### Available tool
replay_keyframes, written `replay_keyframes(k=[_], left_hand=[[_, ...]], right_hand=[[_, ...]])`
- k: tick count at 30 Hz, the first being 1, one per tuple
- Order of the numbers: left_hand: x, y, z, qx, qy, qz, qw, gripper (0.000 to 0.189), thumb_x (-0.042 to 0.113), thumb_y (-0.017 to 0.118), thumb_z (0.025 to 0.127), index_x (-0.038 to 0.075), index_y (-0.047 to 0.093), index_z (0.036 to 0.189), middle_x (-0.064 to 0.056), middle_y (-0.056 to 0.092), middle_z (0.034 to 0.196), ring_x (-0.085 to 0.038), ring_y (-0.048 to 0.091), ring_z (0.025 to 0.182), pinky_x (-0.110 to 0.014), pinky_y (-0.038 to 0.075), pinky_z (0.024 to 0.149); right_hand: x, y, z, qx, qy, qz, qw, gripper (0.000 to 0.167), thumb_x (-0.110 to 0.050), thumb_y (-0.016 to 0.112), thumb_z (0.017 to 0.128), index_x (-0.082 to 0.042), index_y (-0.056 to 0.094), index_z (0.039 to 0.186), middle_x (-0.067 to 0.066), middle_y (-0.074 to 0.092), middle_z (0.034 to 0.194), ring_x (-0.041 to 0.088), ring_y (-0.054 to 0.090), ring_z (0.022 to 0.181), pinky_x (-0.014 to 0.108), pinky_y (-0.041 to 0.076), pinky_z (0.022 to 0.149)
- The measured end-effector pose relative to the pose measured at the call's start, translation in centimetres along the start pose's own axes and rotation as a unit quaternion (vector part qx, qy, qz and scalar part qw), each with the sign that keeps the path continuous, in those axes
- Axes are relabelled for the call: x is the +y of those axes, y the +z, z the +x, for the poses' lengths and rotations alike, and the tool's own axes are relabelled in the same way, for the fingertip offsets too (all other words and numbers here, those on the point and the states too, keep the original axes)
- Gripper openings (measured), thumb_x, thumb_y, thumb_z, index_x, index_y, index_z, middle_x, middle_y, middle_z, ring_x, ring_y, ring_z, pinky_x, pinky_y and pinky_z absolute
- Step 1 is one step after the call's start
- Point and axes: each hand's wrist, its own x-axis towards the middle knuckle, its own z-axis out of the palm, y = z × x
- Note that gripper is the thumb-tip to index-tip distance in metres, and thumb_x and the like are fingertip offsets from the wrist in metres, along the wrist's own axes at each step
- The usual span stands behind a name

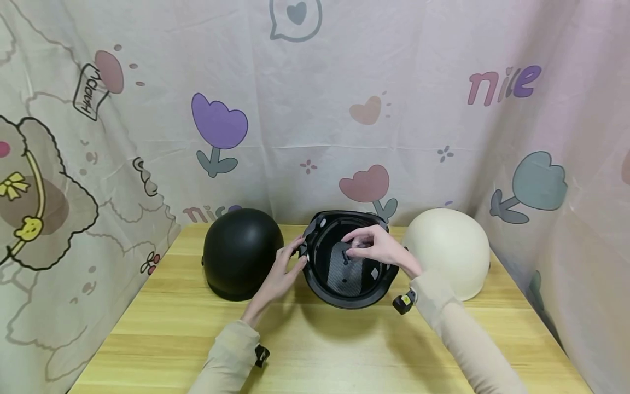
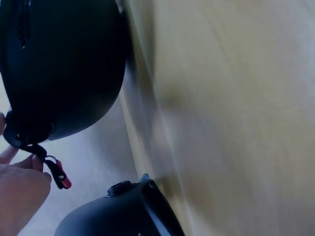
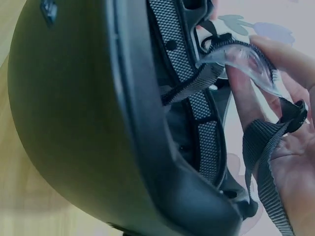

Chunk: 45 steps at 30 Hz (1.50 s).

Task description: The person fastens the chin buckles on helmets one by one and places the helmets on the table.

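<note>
A black helmet point(image 1: 350, 302) stands tipped in the middle of the table, its padded inside facing me. My left hand point(image 1: 281, 276) grips its left rim between thumb and fingers. In the left wrist view, a short black strap with a red buckle piece point(image 2: 65, 178) hangs beside those fingers. My right hand point(image 1: 383, 247) is over the helmet's opening. The right wrist view shows it pinching a clear chin cup point(image 3: 251, 66) on a dark webbing strap point(image 3: 263, 150); one strap end loops across the palm.
Another black helmet point(image 1: 241, 254) sits dome up on the left, close to my left hand. A cream helmet point(image 1: 450, 251) sits dome up on the right, behind my right wrist. The wooden table point(image 1: 325, 355) meets a patterned cloth point(image 1: 295, 109) at the back.
</note>
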Motion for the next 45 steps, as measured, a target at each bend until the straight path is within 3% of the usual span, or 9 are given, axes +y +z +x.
replay_keyframes(k=[4, 9, 14, 17, 21, 27, 31, 40, 45], left_hand=[[0.1, -0.3, 0.2, -0.001, 0.005, -0.002, 1.0, 0.044, 0.021, 0.048, 0.108, 0.006, 0.044, 0.149, -0.017, 0.033, 0.163, -0.039, 0.031, 0.143, -0.063, 0.032, 0.113], [0.4, -0.6, 0.5, -0.007, -0.011, -0.008, 0.9999, 0.038, 0.02, 0.041, 0.11, 0.003, 0.048, 0.143, -0.021, 0.036, 0.161, -0.041, 0.024, 0.145, -0.062, 0.029, 0.114], [0.6, -0.6, 0.7, -0.016, -0.031, 0.0, 0.9994, 0.035, 0.02, 0.041, 0.11, 0.003, 0.047, 0.14, -0.021, 0.042, 0.152, -0.04, 0.022, 0.146, -0.061, 0.026, 0.116], [0.6, -0.4, 0.7, -0.014, -0.026, 0.003, 0.9996, 0.036, 0.02, 0.043, 0.109, 0.003, 0.045, 0.141, -0.023, 0.044, 0.147, -0.041, 0.026, 0.145, -0.06, 0.027, 0.116], [0.4, -0.5, 0.8, -0.015, -0.006, 0.004, 0.9999, 0.039, 0.02, 0.044, 0.109, 0.002, 0.04, 0.144, -0.026, 0.049, 0.143, -0.042, 0.037, 0.14, -0.06, 0.034, 0.111], [0.2, -0.8, 0.7, -0.012, -0.012, -0.001, 0.9999, 0.048, 0.022, 0.048, 0.108, 0.006, 0.032, 0.15, -0.024, 0.055, 0.136, -0.037, 0.052, 0.13, -0.057, 0.04, 0.108], [0.3, -0.9, 0.6, -0.002, -0.023, 0.001, 0.9997, 0.05, 0.024, 0.051, 0.106, 0.009, 0.033, 0.151, -0.021, 0.055, 0.13, -0.035, 0.053, 0.123, -0.054, 0.041, 0.106], [0.1, -1.3, 0.3, 0.011, -0.033, 0.009, 0.9994, 0.055, 0.027, 0.057, 0.104, 0.013, 0.035, 0.152, -0.019, 0.052, 0.132, -0.034, 0.052, 0.121, -0.052, 0.042, 0.103], [0.5, -1.8, 0.2, 0.036, -0.054, -0.013, 0.9978, 0.062, 0.027, 0.068, 0.097, 0.018, 0.038, 0.15, -0.021, 0.049, 0.139, -0.034, 0.052, 0.125, -0.051, 0.044, 0.103]], right_hand=[[0.0, 0.2, -0.7, 0.053, -0.005, -0.031, 0.9981, 0.026, -0.005, 0.074, 0.09, -0.001, 0.073, 0.116, 0.012, 0.076, 0.087, 0.001, 0.064, 0.075, 0.018, 0.051, 0.072], [-0.4, 0.6, -1.5, 0.115, 0.0, -0.058, 0.9916, 0.025, -0.002, 0.073, 0.089, 0.001, 0.074, 0.114, 0.016, 0.076, 0.093, 0.006, 0.067, 0.084, 0.021, 0.053, 0.078], [-2.3, 1.2, -2.5, 0.158, -0.014, -0.072, 0.9847, 0.022, 0.003, 0.072, 0.089, 0.005, 0.073, 0.11, 0.02, 0.075, 0.092, 0.003, 0.065, 0.081, 0.018, 0.051, 0.073], [-3.1, 1.7, -3.0, 0.174, -0.029, -0.053, 0.9828, 0.023, 0.006, 0.069, 0.09, 0.008, 0.071, 0.113, 0.023, 0.074, 0.093, -0.001, 0.063, 0.066, 0.018, 0.052, 0.064], [-2.6, 2.3, -3.4, 0.19, -0.047, -0.026, 0.9802, 0.025, 0.01, 0.066, 0.09, 0.01, 0.068, 0.115, 0.027, 0.07, 0.091, -0.005, 0.056, 0.051, 0.02, 0.052, 0.052], [-0.7, 2.4, -3.2, 0.217, -0.071, -0.037, 0.973, 0.029, 0.012, 0.066, 0.089, 0.011, 0.067, 0.117, 0.024, 0.07, 0.087, 0.012, 0.065, 0.078, 0.016, 0.05, 0.074], [1.2, 2.2, -3.0, 0.223, -0.072, -0.024, 0.9718, 0.025, 0.012, 0.063, 0.091, 0.008, 0.067, 0.115, 0.025, 0.071, 0.09, 0.018, 0.065, 0.077, 0.015, 0.05, 0.074], [2.2, 2.3, -3.4, 0.211, -0.1, 0.034, 0.9717, 0.015, 0.011, 0.058, 0.094, 0.009, 0.07, 0.103, 0.029, 0.066, 0.096, -0.001, 0.062, 0.073, 0.018, 0.053, 0.067], [2.1, 2.4, -3.4, 0.22, -0.095, 0.051, 0.9694, 0.012, 0.011, 0.063, 0.092, 0.007, 0.071, 0.1, 0.024, 0.068, 0.086, 0.002, 0.063, 0.07, 0.018, 0.052, 0.062]])
